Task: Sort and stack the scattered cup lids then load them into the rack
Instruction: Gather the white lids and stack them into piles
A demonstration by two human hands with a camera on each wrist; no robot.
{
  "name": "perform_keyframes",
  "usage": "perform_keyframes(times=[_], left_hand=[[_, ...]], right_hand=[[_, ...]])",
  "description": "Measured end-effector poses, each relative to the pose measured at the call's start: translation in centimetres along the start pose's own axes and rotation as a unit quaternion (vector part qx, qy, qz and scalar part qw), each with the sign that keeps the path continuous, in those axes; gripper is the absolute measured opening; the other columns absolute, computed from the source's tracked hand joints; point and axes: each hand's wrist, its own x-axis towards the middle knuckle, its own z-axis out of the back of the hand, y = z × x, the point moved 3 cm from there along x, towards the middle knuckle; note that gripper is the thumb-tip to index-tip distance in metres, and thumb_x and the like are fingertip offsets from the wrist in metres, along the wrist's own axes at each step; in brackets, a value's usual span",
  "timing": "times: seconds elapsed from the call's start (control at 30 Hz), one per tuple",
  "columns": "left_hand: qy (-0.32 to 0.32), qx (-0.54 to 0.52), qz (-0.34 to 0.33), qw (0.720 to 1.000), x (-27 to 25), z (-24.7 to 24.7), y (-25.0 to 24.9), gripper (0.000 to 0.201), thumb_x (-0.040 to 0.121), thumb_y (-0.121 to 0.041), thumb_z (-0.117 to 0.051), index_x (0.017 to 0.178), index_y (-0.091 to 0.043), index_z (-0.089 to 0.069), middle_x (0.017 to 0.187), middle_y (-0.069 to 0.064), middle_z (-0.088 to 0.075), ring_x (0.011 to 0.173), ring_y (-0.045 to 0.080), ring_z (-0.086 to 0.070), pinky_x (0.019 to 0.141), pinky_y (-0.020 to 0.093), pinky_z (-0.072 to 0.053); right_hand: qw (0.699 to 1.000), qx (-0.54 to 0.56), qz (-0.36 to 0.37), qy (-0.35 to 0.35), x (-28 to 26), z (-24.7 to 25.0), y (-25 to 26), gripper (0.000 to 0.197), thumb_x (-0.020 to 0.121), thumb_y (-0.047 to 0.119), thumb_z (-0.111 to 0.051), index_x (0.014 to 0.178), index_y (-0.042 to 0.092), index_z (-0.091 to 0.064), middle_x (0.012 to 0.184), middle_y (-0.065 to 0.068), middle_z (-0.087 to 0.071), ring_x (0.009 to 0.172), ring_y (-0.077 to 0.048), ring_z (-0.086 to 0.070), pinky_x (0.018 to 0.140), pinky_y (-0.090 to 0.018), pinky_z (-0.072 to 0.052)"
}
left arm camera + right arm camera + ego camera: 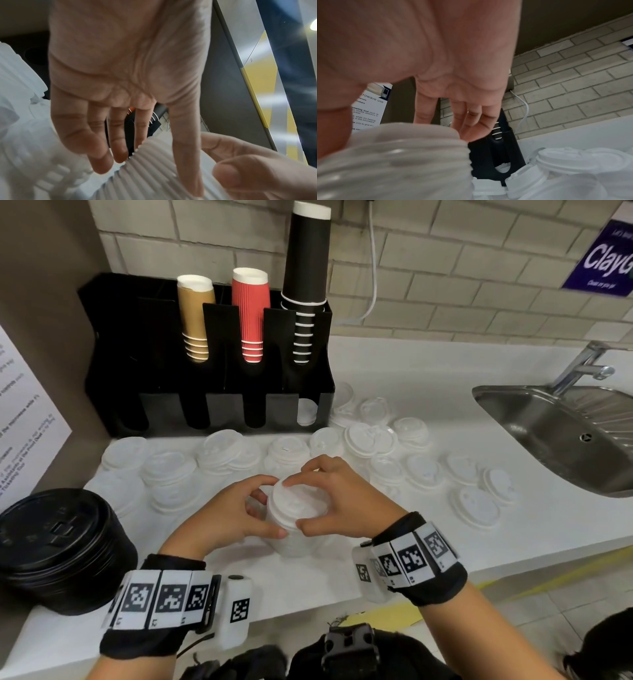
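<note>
Head view: both hands cup a tall stack of white lids (pixel 296 515) standing upright on the counter in front of the black rack (pixel 205 354). The left hand (pixel 226 517) and right hand (pixel 337 501) curl round its top from either side, equally near.

Left wrist view: fingers (pixel 187 155) lie along the ribbed stack; its base is cut off.

Right wrist view: the stack is blurred, with loose lids (pixel 556 162) beside it.
</note>
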Motion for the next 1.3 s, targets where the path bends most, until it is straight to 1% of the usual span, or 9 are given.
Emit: perform_keyframes(times=[0.13, 0.27, 0.4, 0.5, 0.7, 0.77, 0.93, 1.1, 1.3], left_hand=[[0.010, 0.003, 0.003, 1.000, -0.1, 0.0, -0.2, 0.079, 0.059, -0.019, -0.092, 0.124, -0.041, -0.054, 0.106, -0.003, -0.057, 0.082, 0.011, -0.059, 0.060, 0.025, -0.050], [-0.004, 0.006, 0.000, 1.000, -0.5, 0.4, -0.3, 0.074, 0.059, -0.023, -0.092, 0.117, -0.049, -0.052, 0.109, -0.006, -0.055, 0.085, 0.011, -0.059, 0.067, 0.030, -0.055], [-0.042, -0.017, -0.004, 0.999, -0.5, 1.1, -0.2, 0.063, 0.060, -0.041, -0.086, 0.113, -0.051, -0.052, 0.109, -0.009, -0.056, 0.085, 0.013, -0.061, 0.073, 0.028, -0.051], [-0.066, -0.039, -0.006, 0.997, -0.4, 1.4, -0.2, 0.050, 0.068, -0.043, -0.081, 0.111, -0.049, -0.055, 0.108, -0.009, -0.058, 0.086, 0.017, -0.064, 0.076, 0.032, -0.053], [-0.074, -0.053, -0.007, 0.996, -0.6, 1.0, -0.1, 0.038, 0.076, -0.038, -0.078, 0.108, -0.046, -0.058, 0.106, -0.008, -0.058, 0.083, 0.014, -0.062, 0.067, 0.024, -0.046], [-0.075, -0.054, -0.008, 0.996, -0.7, 1.0, -0.2, 0.037, 0.076, -0.038, -0.077, 0.108, -0.045, -0.058, 0.106, -0.007, -0.059, 0.083, 0.013, -0.061, 0.066, 0.024, -0.045], [-0.084, -0.056, -0.006, 0.995, -0.9, 0.9, -0.2, 0.034, 0.079, -0.037, -0.075, 0.108, -0.044, -0.060, 0.105, -0.007, -0.059, 0.083, 0.012, -0.060, 0.067, 0.023, -0.045], [-0.094, -0.063, -0.010, 0.994, -0.9, 0.7, -0.8, 0.017, 0.093, -0.029, -0.062, 0.105, -0.041, -0.061, 0.102, -0.006, -0.060, 0.087, 0.016, -0.062, 0.070, 0.026, -0.048], [-0.048, -0.021, -0.001, 0.999, -1.7, 0.2, -1.3, 0.074, 0.063, -0.031, -0.088, 0.126, -0.045, -0.051, 0.118, -0.016, -0.052, 0.104, 0.008, -0.055, 0.075, 0.026, -0.052]], right_hand=[[1.000, 0.012, 0.000, 0.001, -0.5, 0.1, 0.2, 0.064, 0.071, 0.038, -0.080, 0.130, 0.037, -0.054, 0.130, 0.005, -0.041, 0.121, -0.011, -0.033, 0.100, -0.022, -0.031], [0.988, 0.040, -0.096, -0.114, -2.4, 2.4, -3.2, 0.037, 0.082, 0.037, -0.071, 0.117, 0.030, -0.061, 0.118, 0.002, -0.049, 0.118, -0.019, -0.045, 0.100, -0.032, -0.039], [0.943, -0.101, -0.318, -0.001, -4.7, 2.2, -7.9, 0.038, 0.087, 0.042, -0.061, 0.123, 0.033, -0.054, 0.127, -0.004, -0.042, 0.126, -0.025, -0.035, 0.102, -0.039, -0.038], [0.926, -0.105, -0.362, 0.017, -5.1, 1.3, -9.1, 0.042, 0.083, 0.047, -0.064, 0.121, 0.034, -0.051, 0.126, -0.002, -0.039, 0.126, -0.024, -0.032, 0.100, -0.041, -0.040], [0.931, -0.103, -0.350, 0.007, -4.8, 0.8, -8.8, 0.030, 0.077, 0.046, -0.071, 0.091, 0.023, -0.058, 0.129, -0.002, -0.038, 0.126, -0.025, -0.033, 0.098, -0.038, -0.039], [0.934, -0.101, -0.341, 0.027, -4.6, 0.7, -8.6, 0.026, 0.080, 0.041, -0.070, 0.083, 0.021, -0.055, 0.122, -0.002, -0.045, 0.117, -0.025, -0.045, 0.096, -0.037, -0.043], [0.933, -0.103, -0.344, 0.036, -5.2, 1.4, -8.3, 0.034, 0.080, 0.034, -0.069, 0.101, 0.017, -0.048, 0.115, -0.006, -0.047, 0.101, -0.022, -0.049, 0.084, -0.030, -0.044], [0.948, -0.085, -0.308, -0.002, -6.2, 4.6, -7.1, 0.053, 0.077, 0.038, -0.070, 0.121, 0.030, -0.041, 0.110, 0.000, -0.046, 0.097, -0.019, -0.049, 0.074, -0.027, -0.043], [0.983, 0.130, -0.116, -0.062, -4.5, 4.0, -4.0, 0.052, 0.078, 0.036, -0.074, 0.122, 0.045, -0.048, 0.127, 0.010, -0.051, 0.113, -0.009, -0.051, 0.084, -0.023, -0.046]])
